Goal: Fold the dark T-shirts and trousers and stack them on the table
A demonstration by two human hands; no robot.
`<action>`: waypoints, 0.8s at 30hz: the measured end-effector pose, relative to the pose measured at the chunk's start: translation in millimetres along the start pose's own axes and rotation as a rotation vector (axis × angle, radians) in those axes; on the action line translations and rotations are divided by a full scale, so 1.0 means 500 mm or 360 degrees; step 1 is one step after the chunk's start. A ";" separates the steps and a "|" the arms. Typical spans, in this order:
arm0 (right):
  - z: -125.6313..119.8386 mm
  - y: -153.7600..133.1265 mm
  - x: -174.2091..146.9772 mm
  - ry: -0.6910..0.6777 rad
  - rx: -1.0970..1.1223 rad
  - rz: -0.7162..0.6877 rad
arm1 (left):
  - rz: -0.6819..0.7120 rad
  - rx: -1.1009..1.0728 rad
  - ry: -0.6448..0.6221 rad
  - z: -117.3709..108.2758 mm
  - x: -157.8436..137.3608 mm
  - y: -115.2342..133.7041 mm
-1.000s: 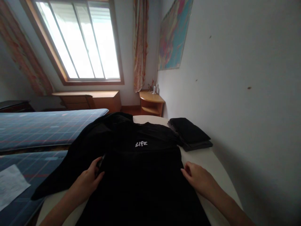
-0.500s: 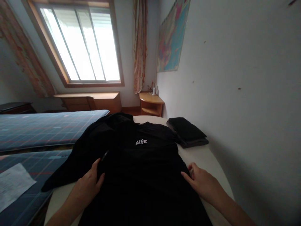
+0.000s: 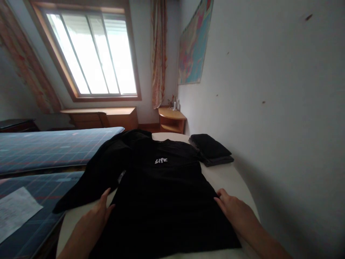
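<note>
A black shirt with white "LIFE" lettering on its chest lies spread on a round pale table, neckline away from me. Its long left-hand sleeve stretches out past the table's edge. My left hand is at the shirt's left side, thumb at the fabric edge and index finger apart from it. At the opposite side, my right hand has its thumb on top of the side edge and its other fingers curled in, pinching the cloth. Those curled fingertips are partly hidden.
Folded dark clothes are stacked at the table's far right, near the white wall. Blue plaid mattresses lie to the left, with a paper sheet on one. A desk stands under the window.
My left hand has moved left and toward me, off the shirt's front to its edge. A gap between sleeve and body has widened. The bottom hem now shows.
</note>
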State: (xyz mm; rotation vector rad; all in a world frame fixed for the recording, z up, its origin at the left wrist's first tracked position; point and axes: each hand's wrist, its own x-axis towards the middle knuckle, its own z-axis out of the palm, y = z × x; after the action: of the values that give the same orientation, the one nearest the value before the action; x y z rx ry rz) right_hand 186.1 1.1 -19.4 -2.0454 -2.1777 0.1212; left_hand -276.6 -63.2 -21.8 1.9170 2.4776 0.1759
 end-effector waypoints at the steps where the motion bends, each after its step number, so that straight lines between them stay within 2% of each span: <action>1: 0.000 0.000 -0.003 0.0019 -0.0004 -0.0020 | -0.0008 -0.0001 -0.0036 -0.003 -0.003 0.001; 4: -0.008 -0.011 -0.017 0.0232 -0.0022 -0.0122 | -0.0051 0.0050 -0.0108 -0.009 -0.014 0.004; 6: -0.019 -0.030 -0.035 0.0367 0.0021 -0.0309 | -0.0058 0.0117 -0.0151 -0.008 -0.019 0.002; 8: -0.029 -0.059 -0.060 0.0318 0.0136 -0.0602 | -0.0025 0.0141 -0.0182 -0.002 -0.018 -0.003; 11: -0.025 -0.107 -0.098 0.0045 0.0274 -0.1065 | 0.0029 0.0094 -0.0181 0.005 -0.010 -0.012; 14: 0.004 -0.139 -0.116 0.0071 0.0249 -0.1301 | 0.0137 -0.0013 0.0073 -0.001 -0.009 -0.007; 16: 0.024 -0.147 -0.115 0.0150 0.0201 -0.1350 | 0.0385 -0.0143 0.0261 -0.016 -0.020 0.007; 17: 0.031 -0.149 -0.113 0.0181 0.0183 -0.1362 | 0.0582 -0.0208 0.0279 -0.025 -0.028 0.018; 20: 0.038 -0.152 -0.107 0.0240 0.0150 -0.1399 | 0.1284 -0.0299 0.0054 -0.056 -0.062 0.056; 21: 0.038 -0.152 -0.107 0.0254 0.0141 -0.1419 | 0.1457 -0.0285 -0.0005 -0.064 -0.073 0.068; 24: 0.036 -0.154 -0.110 0.0301 0.0135 -0.1446 | 0.1679 -0.0166 -0.0035 -0.069 -0.095 0.091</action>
State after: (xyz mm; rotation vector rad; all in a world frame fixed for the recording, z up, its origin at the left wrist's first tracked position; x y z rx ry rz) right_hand 110.3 -58.1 -27.7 -0.8248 -2.6541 -0.0833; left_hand -222.9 -100.7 13.6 2.8832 1.1572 0.2566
